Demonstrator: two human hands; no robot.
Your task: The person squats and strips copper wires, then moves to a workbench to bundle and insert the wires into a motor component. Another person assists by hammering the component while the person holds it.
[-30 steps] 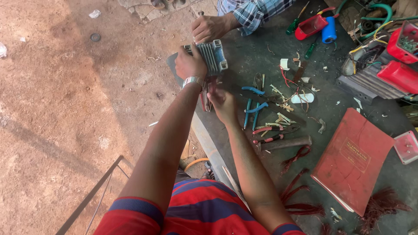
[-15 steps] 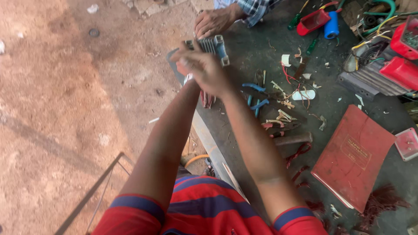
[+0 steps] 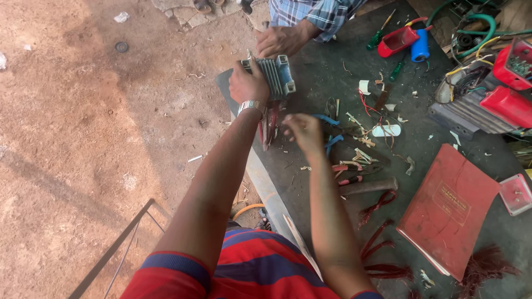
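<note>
Sunlit reddish dirt floor (image 3: 83, 138) — dark, cluttered workbench (image 3: 332, 61) beside it.

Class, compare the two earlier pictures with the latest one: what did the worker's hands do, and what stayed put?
The right hand, which half a second ago reached up over the grey finned block, has drawn back toward the body and now hovers above the blue-handled pliers, holding nothing that shows. The left hand keeps its grip on the block. The red book and the other person's hand stayed put.

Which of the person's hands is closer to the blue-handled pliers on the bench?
Right. The right hand hovers just beside the blue-handled pliers; the left hand is farther off, gripping the finned metal block.
</note>
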